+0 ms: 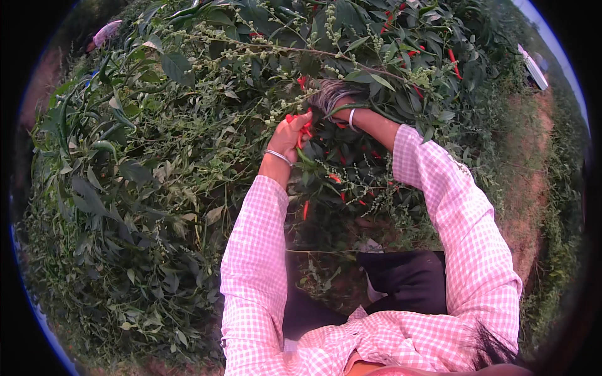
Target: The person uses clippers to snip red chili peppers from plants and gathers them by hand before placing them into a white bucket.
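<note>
My left hand [284,136] is closed around several red chili peppers [303,128], some poking out by the thumb. A metal bangle [279,156] circles that wrist. My right hand [333,96], in a grey striped glove, reaches in among the leaves just beyond. Its fingers are blurred and partly hidden, so what it touches cannot be told. A green chili pepper [347,108] crosses in front of the right wrist, next to a pale bangle [352,119]. More red chilies [306,210] hang on the pepper plant [324,188] below my hands.
A weed stem with seed clusters [324,50] arches over my hands. Dense pepper foliage [155,225] spreads to the left, with green chilies [63,124] on it. Bare soil [524,188] runs along the right. A pink cloth-like thing [106,33] shows at far left.
</note>
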### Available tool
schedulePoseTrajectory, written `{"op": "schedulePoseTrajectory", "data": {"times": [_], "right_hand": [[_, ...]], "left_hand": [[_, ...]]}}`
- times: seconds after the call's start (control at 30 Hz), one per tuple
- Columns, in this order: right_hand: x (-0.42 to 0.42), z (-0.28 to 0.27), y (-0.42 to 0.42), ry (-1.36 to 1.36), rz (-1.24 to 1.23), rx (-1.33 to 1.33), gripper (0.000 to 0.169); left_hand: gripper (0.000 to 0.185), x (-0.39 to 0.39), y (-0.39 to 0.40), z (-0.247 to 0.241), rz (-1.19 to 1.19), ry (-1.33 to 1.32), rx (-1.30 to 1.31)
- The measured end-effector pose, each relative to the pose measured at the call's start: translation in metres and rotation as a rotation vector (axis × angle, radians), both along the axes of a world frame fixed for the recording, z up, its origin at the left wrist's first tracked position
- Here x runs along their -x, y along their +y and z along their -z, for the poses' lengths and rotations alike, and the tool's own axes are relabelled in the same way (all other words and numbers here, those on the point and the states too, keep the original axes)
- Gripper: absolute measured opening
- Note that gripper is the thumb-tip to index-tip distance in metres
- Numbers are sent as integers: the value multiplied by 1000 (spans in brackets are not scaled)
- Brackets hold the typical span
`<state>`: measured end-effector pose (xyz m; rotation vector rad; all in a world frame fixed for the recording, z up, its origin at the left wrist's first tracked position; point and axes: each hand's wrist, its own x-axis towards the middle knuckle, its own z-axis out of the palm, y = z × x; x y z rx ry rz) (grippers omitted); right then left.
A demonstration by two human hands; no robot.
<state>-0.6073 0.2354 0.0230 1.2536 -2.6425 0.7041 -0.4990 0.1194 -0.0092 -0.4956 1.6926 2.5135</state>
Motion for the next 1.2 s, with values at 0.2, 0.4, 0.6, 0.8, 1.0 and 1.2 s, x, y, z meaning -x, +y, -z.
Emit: {"op": "schedulePoseTrajectory", "data": {"times": [0.2, 0.4, 0.6, 0.8, 1.0, 1.2], "right_hand": [[1, 3, 9, -804, 28, 355, 24], [36, 19, 26, 118, 22, -30, 24], [11, 18, 14, -1631, 47, 813, 9], [69, 14, 41, -135, 34, 11, 25], [66, -62, 58, -891, -85, 1239, 24], [80, -25, 52, -285, 151, 411, 25]], "left_hand": [[18, 1, -3, 4, 8, 163, 384], [25, 13, 31, -6, -118, 373, 849], [26, 4, 16, -5, -369, 608, 1410], [15, -16, 7, -13, -276, 372, -132], [26, -65, -19, -15, -163, 465, -775], [17, -61, -1, -14, -90, 386, -904]]}}
